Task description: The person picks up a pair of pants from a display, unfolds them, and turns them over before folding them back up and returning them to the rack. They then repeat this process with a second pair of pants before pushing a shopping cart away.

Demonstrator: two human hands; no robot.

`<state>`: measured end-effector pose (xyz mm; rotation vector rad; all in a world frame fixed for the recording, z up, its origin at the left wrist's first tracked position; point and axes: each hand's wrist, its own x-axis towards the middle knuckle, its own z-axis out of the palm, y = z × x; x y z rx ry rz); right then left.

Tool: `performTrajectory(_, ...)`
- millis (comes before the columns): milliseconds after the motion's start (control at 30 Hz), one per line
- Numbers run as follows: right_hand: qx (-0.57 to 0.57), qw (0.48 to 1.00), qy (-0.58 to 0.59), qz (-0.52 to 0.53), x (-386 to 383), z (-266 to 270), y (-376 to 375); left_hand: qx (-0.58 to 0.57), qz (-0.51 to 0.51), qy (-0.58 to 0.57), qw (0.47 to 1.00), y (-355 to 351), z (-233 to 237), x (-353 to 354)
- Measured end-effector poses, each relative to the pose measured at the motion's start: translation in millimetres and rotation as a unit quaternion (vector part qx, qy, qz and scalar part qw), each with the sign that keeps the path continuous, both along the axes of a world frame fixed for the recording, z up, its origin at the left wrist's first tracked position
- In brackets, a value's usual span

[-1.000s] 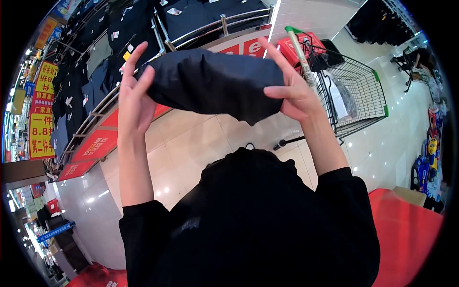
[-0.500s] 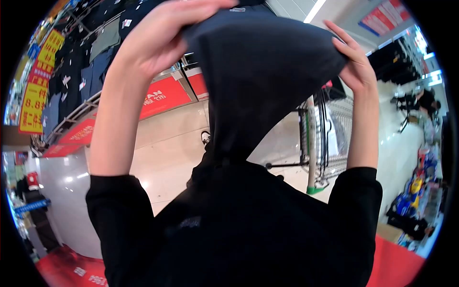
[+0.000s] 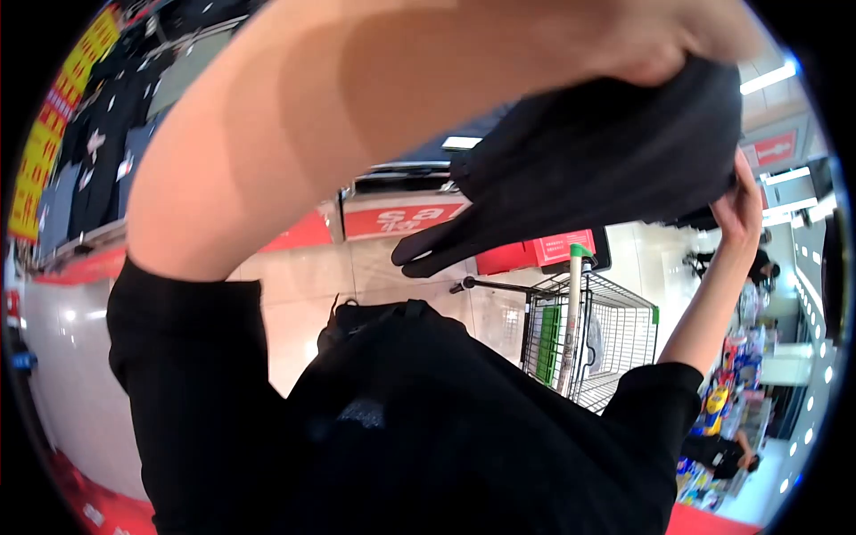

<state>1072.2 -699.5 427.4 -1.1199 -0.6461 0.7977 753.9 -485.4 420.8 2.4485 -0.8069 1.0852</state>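
Note:
A pair of dark trousers [image 3: 597,160] is stretched out at the upper right, with two narrow ends hanging down toward the left. My left hand [image 3: 678,36] has its arm crossing the top of the view and grips the cloth's upper edge. That hand is blurred, and its fingers are partly hidden. At the right edge of the trousers, my right hand [image 3: 740,205] holds the cloth, its fingertips partly behind the fabric.
A wire shopping cart [image 3: 615,330] with a green-ended handle stands ahead on the right. Display tables with folded dark clothes [image 3: 107,134] and red sign panels [image 3: 401,218] line the far side and left. A person [image 3: 727,455] is at the lower right, near shelves of goods.
My left hand has swung across to the right, carrying the trousers with it. The cloth now spreads sideways, and the cart shows more fully. My right hand has moved right and lower.

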Motion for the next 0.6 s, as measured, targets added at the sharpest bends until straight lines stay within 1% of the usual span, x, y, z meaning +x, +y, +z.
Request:
performTrajectory(33, -0.007, 0.991, -0.076, 0.113, 23, 9, 5, -0.024, 0.004, 0.009, 1.000, 6, -2, 2)
performTrajectory(67, -0.016, 0.983, -0.109, 0.147, 20, 22, 20, -0.059, 0.006, 0.013, 0.998, 17, 7, 11)
performTrajectory(100, -0.036, 0.973, -0.171, 0.150, 12, 35, 30, -0.118, 0.027, 0.022, 0.992, 29, 9, 9)
performTrajectory(133, -0.059, 0.944, -0.322, 0.048, -4, 45, 43, -0.167, 0.041, 0.022, 0.985, 40, 14, 12)
performTrajectory(200, -0.039, 0.868, -0.495, -0.029, -8, 58, 60, -0.270, 0.065, 0.015, 0.961, 56, 20, 21)
performTrajectory(233, -0.036, 0.870, -0.491, -0.038, -5, 55, 65, -0.321, 0.074, 0.006, 0.944, 61, 22, 28)
performTrajectory(300, 0.008, 0.884, -0.467, -0.027, 6, 45, 70, -0.412, 0.087, -0.025, 0.907, 67, 19, 50)
performTrajectory(400, 0.067, 0.897, -0.436, -0.016, 30, 34, 71, -0.463, 0.104, -0.083, 0.876, 68, 21, 97)
performTrajectory(467, 0.104, 0.850, -0.514, 0.047, 42, 47, 76, -0.470, 0.116, -0.117, 0.867, 62, 30, 130)
performTrajectory(500, 0.100, 0.872, -0.475, -0.066, 44, 54, 86, -0.470, 0.124, -0.131, 0.864, 61, 36, 147)
performTrajectory(533, 0.133, 0.924, -0.355, 0.045, 78, 75, 89, -0.469, 0.133, -0.143, 0.861, 61, 44, 162)
performTrajectory(567, 0.143, 0.864, -0.481, -0.038, 87, 74, 108, -0.458, 0.165, -0.177, 0.855, 53, 59, 184)
performTrajectory(600, 0.152, 0.782, -0.593, -0.118, 92, 73, 133, -0.471, 0.112, -0.120, 0.867, 77, 56, 178)
